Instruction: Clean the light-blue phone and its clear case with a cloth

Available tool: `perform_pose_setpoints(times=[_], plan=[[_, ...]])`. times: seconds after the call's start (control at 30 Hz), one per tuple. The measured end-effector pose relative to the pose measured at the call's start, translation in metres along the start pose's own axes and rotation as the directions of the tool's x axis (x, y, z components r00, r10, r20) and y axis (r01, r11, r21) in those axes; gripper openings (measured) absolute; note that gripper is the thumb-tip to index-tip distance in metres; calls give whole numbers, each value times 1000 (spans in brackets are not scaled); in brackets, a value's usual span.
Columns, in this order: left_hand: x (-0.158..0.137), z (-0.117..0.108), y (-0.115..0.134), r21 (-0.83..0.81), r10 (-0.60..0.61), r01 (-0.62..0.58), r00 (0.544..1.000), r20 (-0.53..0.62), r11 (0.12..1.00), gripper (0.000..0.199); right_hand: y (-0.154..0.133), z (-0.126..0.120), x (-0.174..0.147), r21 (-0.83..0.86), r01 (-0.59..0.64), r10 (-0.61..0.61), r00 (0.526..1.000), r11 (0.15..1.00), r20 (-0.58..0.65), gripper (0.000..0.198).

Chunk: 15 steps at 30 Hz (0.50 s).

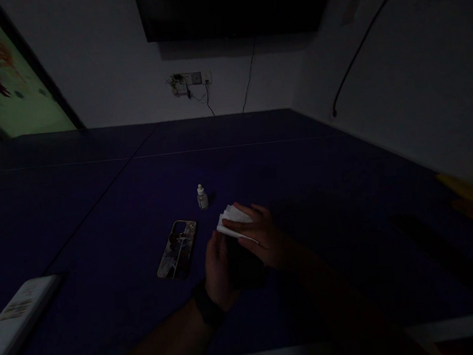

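My left hand (219,271), with a dark watch on its wrist, grips the left edge of a dark phone (247,266); the phone's outline is hard to make out in the dim light. On the phone's upper part lies a folded white tissue (235,214), pressed down by my right hand (262,233), whose fingers reach over it. To the left of my hands a phone case (177,250) with a picture on it lies on the table. Just beyond stands a small clear bottle (202,198) with a white cap and a label.
A white box (19,315) lies at the left of the blue table (111,223). On the right are a long dark flat object (439,247) and something yellow (467,191). Sockets with cables (187,81) and a dark screen (236,4) are on the wall behind.
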<state>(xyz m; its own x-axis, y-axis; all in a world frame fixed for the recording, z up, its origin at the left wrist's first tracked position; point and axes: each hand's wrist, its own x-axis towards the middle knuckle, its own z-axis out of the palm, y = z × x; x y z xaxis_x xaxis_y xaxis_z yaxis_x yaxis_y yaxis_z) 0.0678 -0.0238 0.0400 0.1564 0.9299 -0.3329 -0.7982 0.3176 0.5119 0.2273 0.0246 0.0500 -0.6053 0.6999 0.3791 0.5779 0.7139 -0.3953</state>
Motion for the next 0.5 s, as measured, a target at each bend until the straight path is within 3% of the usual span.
perform_pose_setpoints(times=[0.1, 0.23, 0.37, 0.43, 0.47, 0.5], plan=[[0, 0, 0, -7, 43, -43, 999, 14, 999, 51, 0, -3, -2, 13, -1, 1, 1000, 1000, 30, 42], [1, 1, 2, -51, -101, 109, 986, 133, 993, 56, -2, -3, -1, 0, -92, 92, 994, 996, -58, 45], [1, 1, 4, -56, -77, 83, 992, 103, 995, 55, 0, 4, -1, 220, -84, 93, 995, 972, -33, 37], [-1, 2, 7, -44, -81, 89, 985, 152, 995, 60, 11, 5, -3, 455, -162, 260, 952, 876, -162, 36], [-2, 2, 10, -34, -82, 90, 979, 189, 995, 63, 18, 5, -4, 607, -198, 422, 872, 769, -250, 42], [-3, 3, 12, -25, -82, 90, 971, 224, 996, 66, 28, 5, -5, 657, -212, 499, 818, 724, -285, 51]])
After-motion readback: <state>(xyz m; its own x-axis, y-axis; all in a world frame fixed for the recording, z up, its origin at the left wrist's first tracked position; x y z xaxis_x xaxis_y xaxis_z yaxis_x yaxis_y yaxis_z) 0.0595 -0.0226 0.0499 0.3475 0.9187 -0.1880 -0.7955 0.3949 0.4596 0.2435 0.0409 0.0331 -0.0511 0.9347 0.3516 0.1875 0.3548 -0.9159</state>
